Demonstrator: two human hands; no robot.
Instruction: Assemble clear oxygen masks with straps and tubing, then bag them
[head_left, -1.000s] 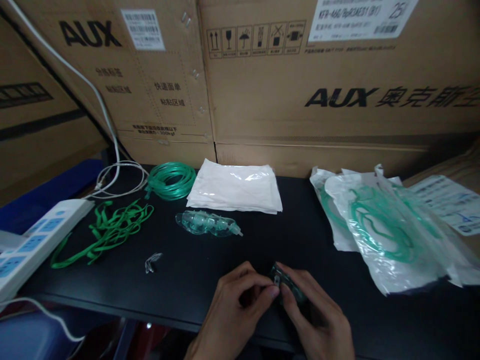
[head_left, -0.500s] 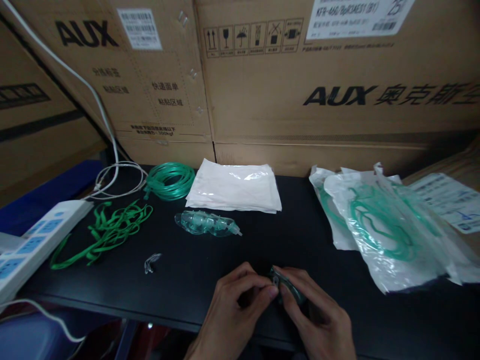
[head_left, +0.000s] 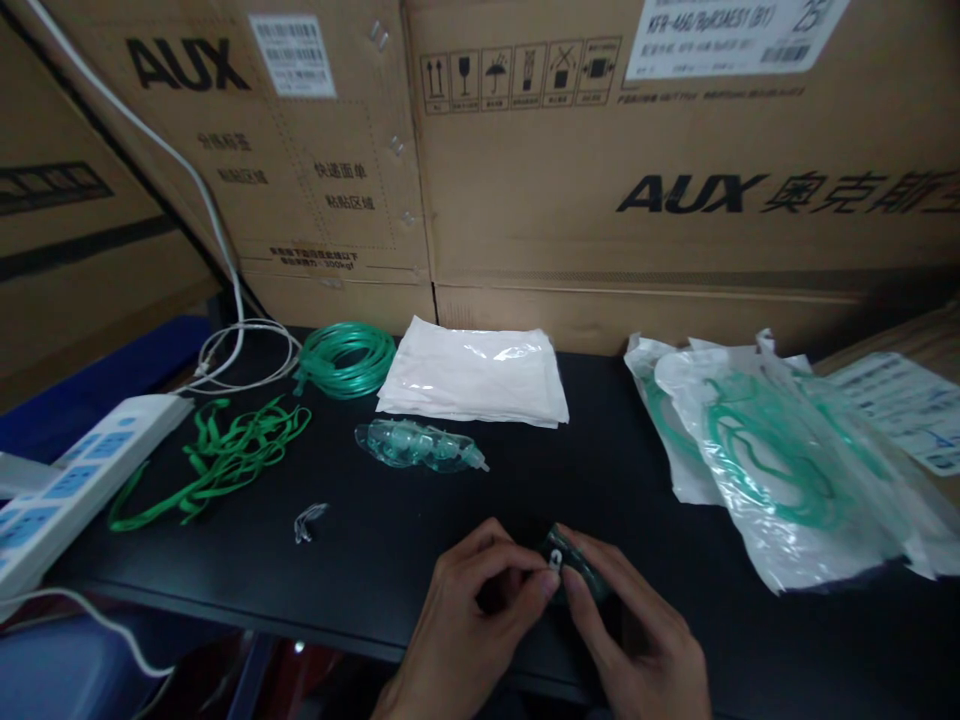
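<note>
Near the table's front edge, my right hand point(head_left: 637, 620) is closed around a dark green see-through piece point(head_left: 589, 572), which looks like an oxygen mask; fingers hide most of it. My left hand point(head_left: 480, 600) pinches a small pale metal strip point(head_left: 556, 558) between thumb and forefinger, against the mask's left end. Whether the strip is fastened there I cannot tell. Beyond my hands lie nested clear-green oxygen masks point(head_left: 420, 446). To the left is a small pile of similar thin metal strips point(head_left: 309, 522).
Green elastic straps point(head_left: 232, 450) lie tangled at left, beside a white power strip point(head_left: 82, 480). Coiled green tubing point(head_left: 346, 360) and white packets point(head_left: 476, 375) sit at the back. Bagged green tubing point(head_left: 780, 460) lies at right. Large cardboard boxes point(head_left: 525, 220) wall off the back.
The mask has turned slightly in my right hand, and the pale strip at its end shows more plainly. Both hands keep nearly the same place; the view has shifted a little.
</note>
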